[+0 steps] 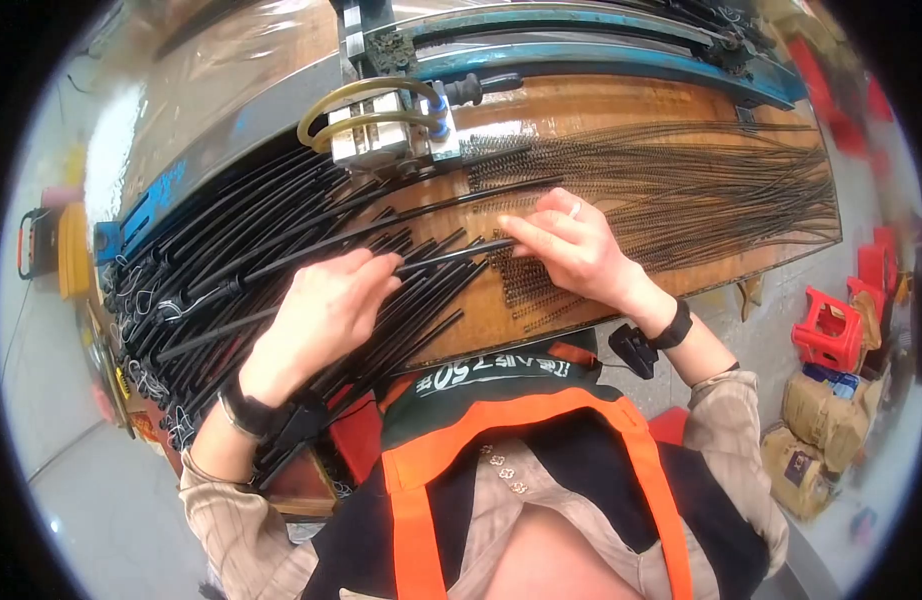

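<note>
A slim black tube (455,256) lies slantwise between my hands, low over the wooden tabletop. My left hand (326,305) is closed round it, palm down, with its fingertips along the upper side. With thumb and fingers, my right hand (571,245) pinches the tube's right end; what else may be inside that pinch is hidden. Under and beside my left hand spreads a heap of similar black tubes (251,240), with pale cords at their far-left ends. Thin dark coil springs with long wire tails (661,180) lie in a wide bundle beyond my right hand.
Beyond my hands stands a metal clamp block (376,135) with yellowish hoses, below a blue machine rail (601,50). The wooden table's (431,345) front edge runs close to me. Red stools (831,325) and brown packages (801,465) stand on the floor at the right.
</note>
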Available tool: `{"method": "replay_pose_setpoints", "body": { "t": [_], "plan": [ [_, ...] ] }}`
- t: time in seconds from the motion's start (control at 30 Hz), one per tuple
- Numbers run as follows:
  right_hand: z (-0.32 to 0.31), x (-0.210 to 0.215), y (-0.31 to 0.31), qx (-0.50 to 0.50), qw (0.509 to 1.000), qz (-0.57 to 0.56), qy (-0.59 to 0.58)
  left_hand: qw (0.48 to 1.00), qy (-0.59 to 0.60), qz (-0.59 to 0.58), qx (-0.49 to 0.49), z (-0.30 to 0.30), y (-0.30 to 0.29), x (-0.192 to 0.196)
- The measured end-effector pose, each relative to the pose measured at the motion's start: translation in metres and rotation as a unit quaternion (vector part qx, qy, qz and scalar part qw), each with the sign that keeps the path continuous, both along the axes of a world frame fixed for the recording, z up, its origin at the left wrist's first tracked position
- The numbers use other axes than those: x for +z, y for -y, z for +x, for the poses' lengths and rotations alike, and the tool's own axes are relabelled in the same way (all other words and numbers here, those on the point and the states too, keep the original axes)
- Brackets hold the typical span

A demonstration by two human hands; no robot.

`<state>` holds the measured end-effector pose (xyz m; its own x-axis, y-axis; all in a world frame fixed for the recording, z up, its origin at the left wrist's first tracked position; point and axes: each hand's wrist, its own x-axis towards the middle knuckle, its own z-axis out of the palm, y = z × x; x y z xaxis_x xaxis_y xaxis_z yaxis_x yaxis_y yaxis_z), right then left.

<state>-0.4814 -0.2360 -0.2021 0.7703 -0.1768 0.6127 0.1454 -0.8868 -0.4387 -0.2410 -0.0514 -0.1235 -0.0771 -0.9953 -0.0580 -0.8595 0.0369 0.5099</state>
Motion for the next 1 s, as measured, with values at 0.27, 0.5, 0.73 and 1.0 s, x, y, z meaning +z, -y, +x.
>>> {"method": "replay_pose_setpoints", "body": {
  "t": [0.27, 0.5, 0.73, 1.0],
  "plan": [
    [-0.005, 0.008, 0.015, 0.024, 0.996, -0.08, 0.006, 0.995, -0.063, 0.071, -0.001, 0.007, 0.023, 0.001],
    [-0.001, 0.009, 0.013, -0.032, 0.996, -0.08, -0.01, 0.997, -0.011, 0.082, 0.009, -0.001, 0.034, 0.011],
    [0.001, 0.016, 0.014, -0.027, 0.988, 0.013, -0.153, 1.0, -0.004, 0.013, -0.019, -0.006, 0.036, 0.001],
    [-0.017, 0.006, 0.044, -0.065, 0.992, 0.049, -0.092, 0.996, 0.032, -0.076, 0.018, 0.004, 0.035, -0.011]
  ]
}}
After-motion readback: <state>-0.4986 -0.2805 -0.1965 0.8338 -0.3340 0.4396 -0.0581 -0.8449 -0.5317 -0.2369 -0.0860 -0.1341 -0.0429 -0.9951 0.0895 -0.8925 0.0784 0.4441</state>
